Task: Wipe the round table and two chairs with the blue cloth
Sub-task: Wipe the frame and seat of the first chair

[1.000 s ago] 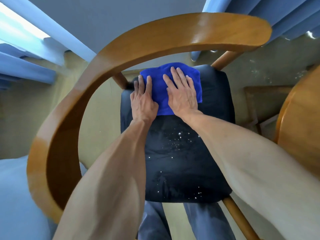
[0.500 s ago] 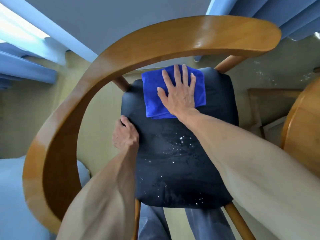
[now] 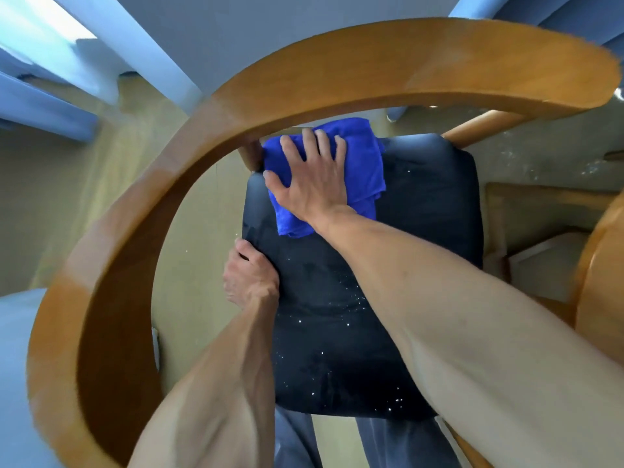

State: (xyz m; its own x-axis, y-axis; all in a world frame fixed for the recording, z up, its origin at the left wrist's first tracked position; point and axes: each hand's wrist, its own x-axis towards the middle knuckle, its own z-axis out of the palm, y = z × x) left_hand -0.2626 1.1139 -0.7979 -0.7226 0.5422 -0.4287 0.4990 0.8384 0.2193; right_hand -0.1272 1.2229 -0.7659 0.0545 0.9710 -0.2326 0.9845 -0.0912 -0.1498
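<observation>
blue cloth [image 3: 366,163] flat under right hand [image 3: 312,184], left hand [image 3: 250,278] on seat edge [image 3: 256,231]

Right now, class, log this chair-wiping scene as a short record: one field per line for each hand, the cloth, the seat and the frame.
right hand: fingers spread flat, pressing the blue cloth
left hand: curled grip on the seat's left edge
blue cloth: folded, at the seat's far left corner, against a wooden post
black seat: white specks scattered across the middle and near part
wooden armrest: curved, arching above the seat
</observation>
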